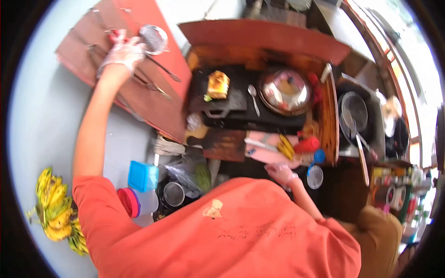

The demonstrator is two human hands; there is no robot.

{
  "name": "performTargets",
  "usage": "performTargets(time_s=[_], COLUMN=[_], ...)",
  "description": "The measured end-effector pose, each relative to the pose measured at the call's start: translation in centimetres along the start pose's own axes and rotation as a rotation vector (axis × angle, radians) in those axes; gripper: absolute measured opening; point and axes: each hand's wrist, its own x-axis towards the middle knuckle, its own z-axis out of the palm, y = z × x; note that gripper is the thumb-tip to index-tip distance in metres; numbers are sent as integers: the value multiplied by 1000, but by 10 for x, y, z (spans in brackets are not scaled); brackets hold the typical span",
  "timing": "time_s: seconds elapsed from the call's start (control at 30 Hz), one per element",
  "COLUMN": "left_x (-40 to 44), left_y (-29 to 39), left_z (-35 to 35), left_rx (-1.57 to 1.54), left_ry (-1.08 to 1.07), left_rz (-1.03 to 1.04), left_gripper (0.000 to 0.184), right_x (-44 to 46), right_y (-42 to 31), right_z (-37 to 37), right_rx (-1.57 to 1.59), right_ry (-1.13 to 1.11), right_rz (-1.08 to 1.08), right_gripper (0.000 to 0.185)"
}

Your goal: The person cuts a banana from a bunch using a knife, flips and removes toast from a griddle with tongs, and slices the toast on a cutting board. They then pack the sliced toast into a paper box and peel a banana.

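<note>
Left hand [124,53] is at a red handle [112,36], can't tell if gripping. Right hand [281,174] is by the pink board [269,147], can't tell open or closed

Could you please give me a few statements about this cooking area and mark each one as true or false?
1. The left hand is beside the round strainer. True.
2. The spoon lies on top of the domed lid. False: it lies between the lid and the browned food.
3. The right hand is lifting the domed lid. False: it is near the edge of the pink board, away from the lid.
4. The right hand wears a see-through glove. True.
5. The bunch of bananas is on the person's right side. False: it is on the person's left.
</note>
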Motion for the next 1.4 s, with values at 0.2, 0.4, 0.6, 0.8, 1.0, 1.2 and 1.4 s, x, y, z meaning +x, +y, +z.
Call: performTargets(time_s=[0.2, 0.4, 0.6, 0.8, 1.0, 1.2, 1.4], left_x=[-18, 47, 75, 67, -20, -190, -323], left_y=[94, 405, 594, 577, 496, 449, 374], left_z=[-34, 10, 15, -6, -14, -22, -76], left_rx=[-267, -997, -966, -1122, -1205, -2499, -2677], left_ry=[388, 136, -116, -222, -516, -556, 205], left_rz=[20, 483, 473, 264, -24, -730, -1375], left_gripper=[27, 28, 34, 25, 17, 6, 15], right_x=[15, 36, 49, 60, 61, 109, 163], right_y=[-8, 37, 90, 91, 98, 35, -188], right_z=[-1, 26, 38, 17, 33, 19, 12], right_rx=[134, 17, -15, -23, -307, -682, -866], right_ry=[-76, -70, 71, 67, -196, -672, -884], right_rz=[162, 339, 413, 379, 211, 91, -644], right_gripper=[33, 42, 51, 49, 36, 51, 55])
